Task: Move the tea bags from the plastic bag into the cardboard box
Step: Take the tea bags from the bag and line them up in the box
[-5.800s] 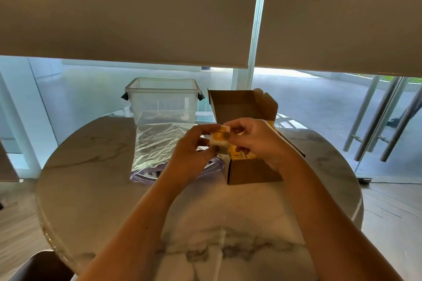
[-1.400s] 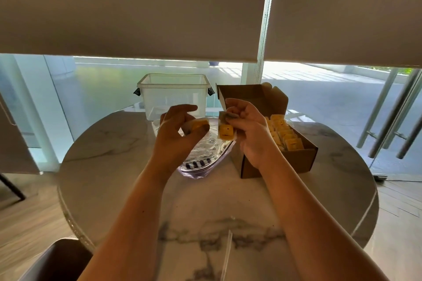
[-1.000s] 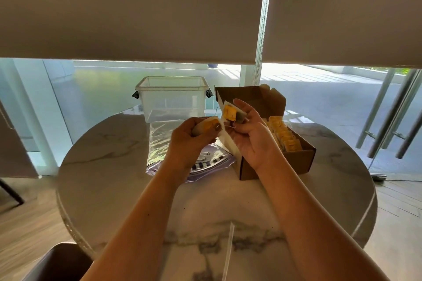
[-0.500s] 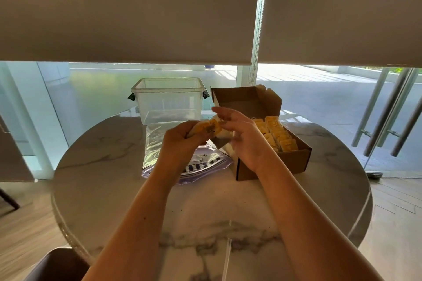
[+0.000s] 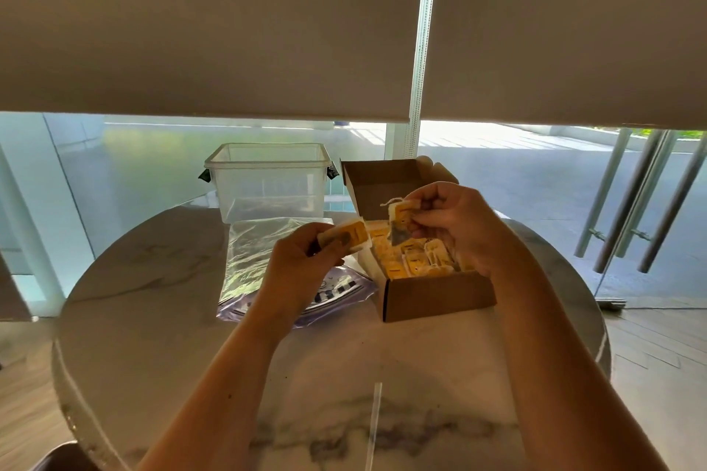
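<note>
While two hands work above the round marble surface (image 5: pixel 153 298), each holds one tea bag: the left hand (image 5: pixel 302 264) grips a yellow-tagged tea bag (image 5: pixel 346 237) in curled fingers above the plastic bag, and the right hand (image 5: pixel 459 226) pinches a second tea bag (image 5: pixel 399 218) by its top, string loose, over the open cardboard box (image 5: pixel 440 294). Three containers sit on the surface. One is that cardboard box — lid flap up at the back, its inside packed with rows of yellow tea bags (image 5: pixel 417 264) too crowded to count. One is the clear plastic bag (image 5: pixel 260 252), lying flat just left of the box with its printed end nearest the person; whether any tea bags are in it cannot be told, as the left hand covers part of it. One is a clear plastic tub (image 5: pixel 267 180) with dark side clips, standing behind the bag — nothing distinct shows inside.
</note>
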`<state>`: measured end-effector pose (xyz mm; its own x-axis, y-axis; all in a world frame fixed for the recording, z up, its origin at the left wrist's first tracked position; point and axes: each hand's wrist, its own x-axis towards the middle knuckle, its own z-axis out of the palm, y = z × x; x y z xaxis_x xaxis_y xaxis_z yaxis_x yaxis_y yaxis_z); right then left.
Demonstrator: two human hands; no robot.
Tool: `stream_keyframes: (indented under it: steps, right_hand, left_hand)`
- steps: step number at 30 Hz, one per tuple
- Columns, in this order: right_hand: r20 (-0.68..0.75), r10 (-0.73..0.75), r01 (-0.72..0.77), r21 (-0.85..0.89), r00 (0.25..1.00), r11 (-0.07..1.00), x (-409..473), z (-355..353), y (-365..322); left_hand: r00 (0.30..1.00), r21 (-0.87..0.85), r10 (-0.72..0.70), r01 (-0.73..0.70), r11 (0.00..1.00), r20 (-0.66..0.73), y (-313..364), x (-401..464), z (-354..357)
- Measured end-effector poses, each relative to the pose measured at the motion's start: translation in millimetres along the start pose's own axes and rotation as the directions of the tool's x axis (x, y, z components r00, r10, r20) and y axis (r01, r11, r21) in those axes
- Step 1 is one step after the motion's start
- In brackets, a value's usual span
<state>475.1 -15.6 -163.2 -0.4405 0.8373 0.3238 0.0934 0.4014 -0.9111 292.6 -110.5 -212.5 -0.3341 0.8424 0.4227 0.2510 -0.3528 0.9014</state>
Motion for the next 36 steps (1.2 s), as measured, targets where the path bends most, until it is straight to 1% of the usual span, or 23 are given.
stream_keyframes:
  steps: [2, 3, 4, 5, 6, 7, 8, 11, 14, 16, 19, 21, 23, 25, 26, 27, 29, 30, 31, 32, 33, 34, 36]
  right_hand:
    - [-0.029, 0.014, -0.015, -0.041, 0.999, 0.999, 0, -15, 1]
    - [-0.067, 0.021, -0.028, -0.111, 0.998, 0.993, 1, -23, 4]
    - [-0.124, 0.021, -0.049, -0.23, 0.992, 0.972, 1, -32, 8]
    - [-0.178, 0.013, -0.081, -0.38, 0.984, 0.921, 2, -40, 13]
    - [-0.211, 0.001, -0.113, -0.52, 0.978, 0.847, 3, -47, 17]
    - [-0.218, -0.005, -0.135, -0.62, 0.976, 0.773, 3, -53, 23]
    - [-0.208, 0.012, -0.152, -0.676, 0.978, 0.721, 5, -59, 28]
    - [-0.152, 0.144, -0.209, -0.756, 0.978, 0.62, 5, -70, 35]
    - [-0.088, 0.279, -0.222, -0.841, 0.956, 0.493, 10, -71, 40]
    - [-0.095, 0.268, -0.213, -0.866, 0.959, 0.452, 15, -66, 45]
    - [-0.172, 0.104, -0.201, -0.856, 0.98, 0.477, 15, -57, 54]
    - [-0.212, 0.003, -0.187, -0.854, 0.977, 0.486, 14, -51, 59]
    - [-0.232, 0.007, -0.207, -0.853, 0.973, 0.479, 14, -49, 62]
    - [-0.238, 0.09, -0.253, -0.855, 0.967, 0.453, 15, -52, 62]
    - [-0.234, 0.103, -0.255, -0.856, 0.967, 0.45, 15, -53, 61]
    - [-0.233, 0.077, -0.241, -0.85, 0.97, 0.468, 15, -54, 58]
    - [-0.243, -0.046, -0.179, -0.817, 0.969, 0.547, 10, -50, 45]
    - [-0.242, -0.101, -0.131, -0.78, 0.965, 0.611, 7, -45, 36]
    - [-0.223, -0.116, -0.079, -0.711, 0.968, 0.699, 3, -38, 24]
    - [-0.174, -0.089, -0.036, -0.606, 0.981, 0.794, -2, -28, 12]
    - [-0.096, -0.032, -0.018, -0.483, 0.995, 0.875, -7, -17, 1]
    - [-0.005, 0.031, -0.031, -0.386, 0.999, 0.922, -10, -7, -8]
    - [0.11, 0.109, -0.071, -0.309, 0.988, 0.949, -14, 12, -16]
  left_hand:
    - [0.998, -0.032, -0.015, 0.013, 0.999, -0.061, -1, 1, 1]
    - [0.995, -0.06, -0.026, 0.021, 0.998, -0.092, -1, 2, 1]
    - [0.993, -0.102, -0.045, 0.034, 0.994, -0.113, -1, 3, 1]
    - [0.99, -0.151, -0.07, 0.051, 0.987, -0.122, -2, 3, 0]
    - [0.988, -0.194, -0.092, 0.067, 0.979, -0.122, -2, 4, 0]
    - [0.987, -0.226, -0.108, 0.079, 0.971, -0.119, -2, 5, 0]
    - [0.987, -0.238, -0.115, 0.085, 0.967, -0.116, -2, 6, -1]
    - [0.986, -0.218, -0.126, 0.1, 0.971, -0.107, -4, 6, -2]
    - [0.986, -0.212, -0.137, 0.114, 0.971, -0.099, -1, 5, -2]
    - [0.985, -0.182, -0.131, 0.11, 0.977, -0.11, 1, 4, -2]
    - [0.986, -0.149, -0.12, 0.102, 0.984, -0.119, 1, 3, -2]
    - [0.985, -0.143, -0.13, 0.113, 0.983, -0.114, 0, 2, -2]
    - [0.985, -0.145, -0.144, 0.129, 0.981, -0.099, 0, 2, -2]
    - [0.986, -0.154, -0.151, 0.138, 0.978, -0.075, -1, 2, 0]
    - [0.987, -0.155, -0.151, 0.141, 0.978, -0.059, -1, 2, 1]
    - [0.987, -0.153, -0.154, 0.146, 0.977, -0.044, -1, 2, 2]
    - [0.987, -0.158, -0.162, 0.158, 0.975, -0.015, -1, 2, 3]
    - [0.986, -0.159, -0.165, 0.163, 0.974, 0.004, -1, 1, 4]
    - [0.985, -0.156, -0.169, 0.17, 0.973, 0.023, 0, 1, 5]
    - [0.984, -0.156, -0.173, 0.178, 0.972, 0.043, 0, 0, 6]
    - [0.982, -0.161, -0.178, 0.186, 0.969, 0.059, 1, -1, 7]
    - [0.981, -0.169, -0.182, 0.192, 0.967, 0.072, 2, -2, 9]
    - [0.98, -0.148, -0.182, 0.193, 0.97, 0.084, 3, -3, 11]
